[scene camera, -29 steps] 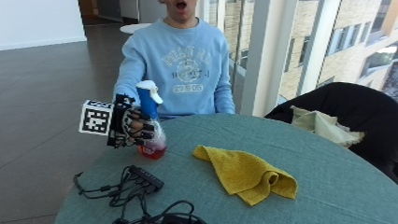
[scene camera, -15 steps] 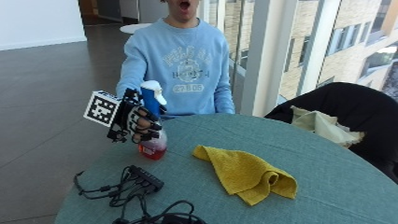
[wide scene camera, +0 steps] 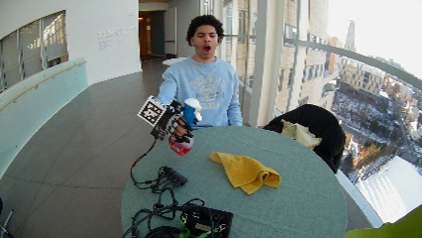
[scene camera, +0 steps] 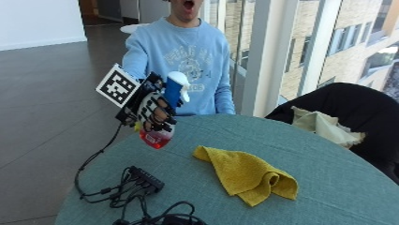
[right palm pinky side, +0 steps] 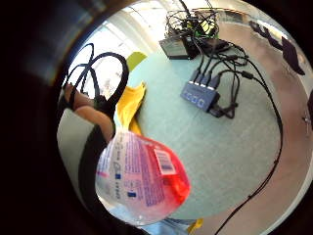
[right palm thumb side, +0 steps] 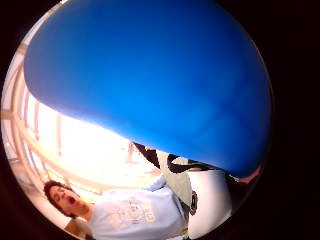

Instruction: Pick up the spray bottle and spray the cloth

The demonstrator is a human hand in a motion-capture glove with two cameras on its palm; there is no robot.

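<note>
- The gloved right hand (scene camera: 152, 108) is wrapped round the neck of the spray bottle (scene camera: 163, 112), fingers curled about it just under the blue-and-white trigger head.
- The bottle is off the table (scene camera: 349, 187), held in the air over the table's edge nearest the person, tilted so that its red-tinted base hangs lower and its nozzle points out over the tabletop.
- From the little-finger side of the palm, the bottle's clear body (right palm pinky side: 142, 178) with its printed label and red liquid sits close to the palm, with the green tabletop beneath it.
- From the thumb side, the blue trigger head (right palm thumb side: 150, 80) fills most of what can be seen, so it lies right against the palm.
- The yellow cloth (scene camera: 246, 174) lies crumpled near the middle of the table, well apart from the bottle, one corner folded over on itself.
- A black hub (scene camera: 146, 177) with cables running from it rests near the table's edge below the raised hand.
- A dark chair (scene camera: 349, 108) stands at the far edge of the table with a pale cloth (scene camera: 324, 126) draped on it.
- The person's other hand is not visible to me.
</note>
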